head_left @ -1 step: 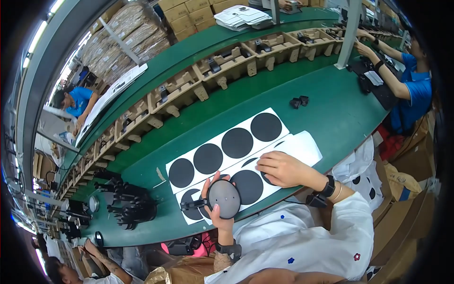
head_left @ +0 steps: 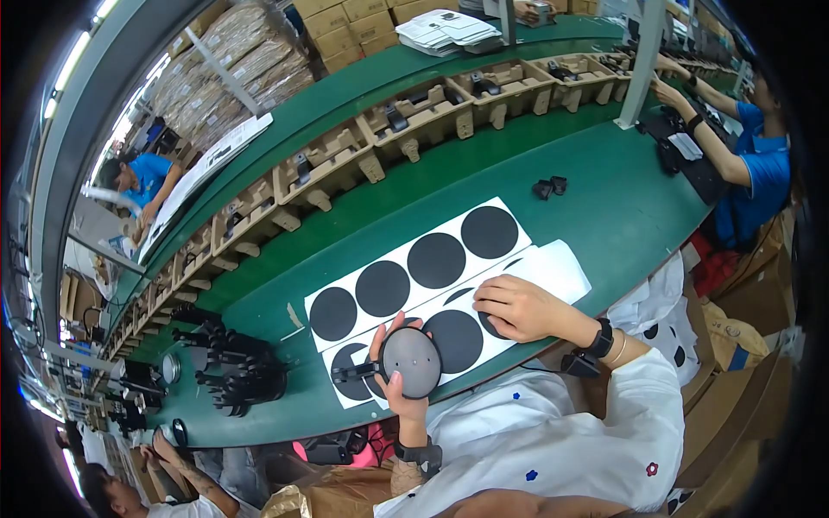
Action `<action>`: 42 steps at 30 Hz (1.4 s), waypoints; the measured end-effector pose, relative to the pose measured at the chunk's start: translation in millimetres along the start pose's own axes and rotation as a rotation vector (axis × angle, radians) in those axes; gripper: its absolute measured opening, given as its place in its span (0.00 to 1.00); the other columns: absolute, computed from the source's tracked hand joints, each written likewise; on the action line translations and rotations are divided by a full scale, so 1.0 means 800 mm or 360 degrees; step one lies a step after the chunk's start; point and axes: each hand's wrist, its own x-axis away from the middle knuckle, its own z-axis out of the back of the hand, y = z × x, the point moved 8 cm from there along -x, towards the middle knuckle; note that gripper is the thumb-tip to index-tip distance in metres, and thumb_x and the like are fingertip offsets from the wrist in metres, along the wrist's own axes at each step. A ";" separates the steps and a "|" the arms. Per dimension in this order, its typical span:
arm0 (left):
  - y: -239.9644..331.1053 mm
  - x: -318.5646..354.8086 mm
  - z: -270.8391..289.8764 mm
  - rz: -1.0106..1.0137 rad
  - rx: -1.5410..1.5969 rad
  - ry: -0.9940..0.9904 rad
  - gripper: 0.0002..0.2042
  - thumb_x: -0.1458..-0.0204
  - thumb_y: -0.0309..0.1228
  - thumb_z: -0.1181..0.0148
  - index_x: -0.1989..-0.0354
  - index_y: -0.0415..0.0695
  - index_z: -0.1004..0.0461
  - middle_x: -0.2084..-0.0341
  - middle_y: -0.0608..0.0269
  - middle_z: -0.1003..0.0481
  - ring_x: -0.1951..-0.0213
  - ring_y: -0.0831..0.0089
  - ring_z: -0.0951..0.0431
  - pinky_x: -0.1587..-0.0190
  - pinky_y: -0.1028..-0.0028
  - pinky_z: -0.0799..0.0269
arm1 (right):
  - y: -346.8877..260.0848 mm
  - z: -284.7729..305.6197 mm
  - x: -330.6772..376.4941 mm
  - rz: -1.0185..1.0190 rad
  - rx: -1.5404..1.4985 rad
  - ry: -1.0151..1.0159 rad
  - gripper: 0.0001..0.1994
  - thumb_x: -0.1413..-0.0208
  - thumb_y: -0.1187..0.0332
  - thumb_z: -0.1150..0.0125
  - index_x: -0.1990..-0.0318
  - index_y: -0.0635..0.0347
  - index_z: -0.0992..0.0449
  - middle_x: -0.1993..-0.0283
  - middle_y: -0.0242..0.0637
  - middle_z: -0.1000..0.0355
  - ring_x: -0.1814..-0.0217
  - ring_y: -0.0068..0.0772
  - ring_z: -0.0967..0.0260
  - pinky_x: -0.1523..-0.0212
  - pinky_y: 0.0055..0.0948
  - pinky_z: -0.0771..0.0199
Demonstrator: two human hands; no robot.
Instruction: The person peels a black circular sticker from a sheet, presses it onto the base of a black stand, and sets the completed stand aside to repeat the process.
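My left hand [head_left: 401,399] is wrapped round a round base [head_left: 411,361] with a grey flat face, a black rim and a black arm sticking out to the left. It is held over the lower left of a white sheet [head_left: 344,399] of black round stickers [head_left: 455,340]. My right hand [head_left: 518,309] has its fingers bent and pressed together on a black sticker [head_left: 489,323] at the sheet's right part. That sticker is mostly hidden under the fingers. A loose white backing piece [head_left: 560,269] overlaps the sheet beyond my right hand.
Black arm-like parts [head_left: 237,371] stand clustered at the left of the green table [head_left: 613,203]. Two small black pieces [head_left: 549,186] lie farther back. Brown moulded trays [head_left: 414,116] line the conveyor behind. A metal post [head_left: 641,69] rises at right, near a co-worker in blue [head_left: 753,164].
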 end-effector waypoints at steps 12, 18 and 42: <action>0.008 0.004 0.029 0.0045 -0.0076 0.0008 0.33 0.54 0.41 0.53 0.38 0.41 0.48 0.44 0.39 0.40 0.47 0.49 0.33 0.47 0.56 0.34 | -0.004 -0.021 -0.014 -0.0090 -0.0206 -0.0090 0.16 0.64 0.75 0.47 0.62 0.64 0.32 0.60 0.45 0.35 0.59 0.49 0.37 0.56 0.39 0.35; 0.014 0.008 0.034 0.0086 0.0095 0.0008 0.33 0.51 0.45 0.53 0.38 0.40 0.48 0.44 0.41 0.40 0.47 0.52 0.33 0.45 0.57 0.36 | 0.029 0.012 0.044 -0.0230 -0.0364 0.0566 0.10 0.63 0.72 0.49 0.68 0.62 0.35 0.65 0.39 0.40 0.61 0.40 0.40 0.56 0.34 0.37; 0.088 0.015 -0.023 -0.0055 0.0451 -0.0296 0.35 0.46 0.61 0.66 0.35 0.52 0.53 0.38 0.37 0.50 0.42 0.40 0.42 0.45 0.46 0.38 | -0.105 -0.062 -0.032 -0.1195 -0.2581 0.0811 0.10 0.55 0.82 0.39 0.75 0.58 0.36 0.75 0.30 0.36 0.75 0.16 0.41 0.72 0.15 0.41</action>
